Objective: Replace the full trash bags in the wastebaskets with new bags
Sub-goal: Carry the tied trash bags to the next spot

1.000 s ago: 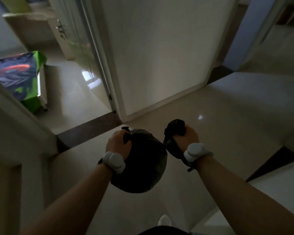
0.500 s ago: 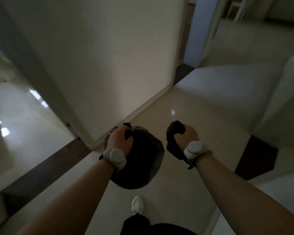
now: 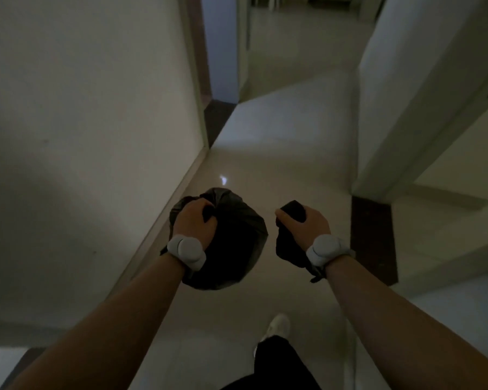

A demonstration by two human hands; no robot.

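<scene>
1. Gripping the gathered neck of a full black trash bag (image 3: 237, 249), the left hand (image 3: 193, 222) has its fingers curled tight into the plastic at the bag's top. The round bulk hangs beneath and to the right of that hand, above the floor and just beside the foot of the pale wall (image 3: 82, 122).
2. The right hand (image 3: 310, 225) is closed round a smaller wad of dark plastic (image 3: 288, 249), with the thumb laid along its top. The loose end of the wad hangs down past the wrist. In this dim light I cannot tell whether it is a fresh bag or a used one.
3. Both hands are held level in front of the body, near each other but apart, and the two dark bundles do not touch.
4. Each wrist carries a white rounded device on a strap: the left wrist device (image 3: 185, 249) and the right wrist device (image 3: 326, 249).
5. The glossy tiled floor (image 3: 279, 153) runs ahead down a narrow hallway. A small bright glint (image 3: 223, 180) lies on it just beyond the full bag.
6. The wall fills the left side, and its skirting runs diagonally up to a corner.
7. On the right stands a white door frame (image 3: 400, 108). A dark threshold strip (image 3: 373, 237) lies at its foot, just right of the right hand.
8. At the bottom, a white shoe (image 3: 278, 325) and a black trouser leg (image 3: 276, 361) show between the forearms.
</scene>
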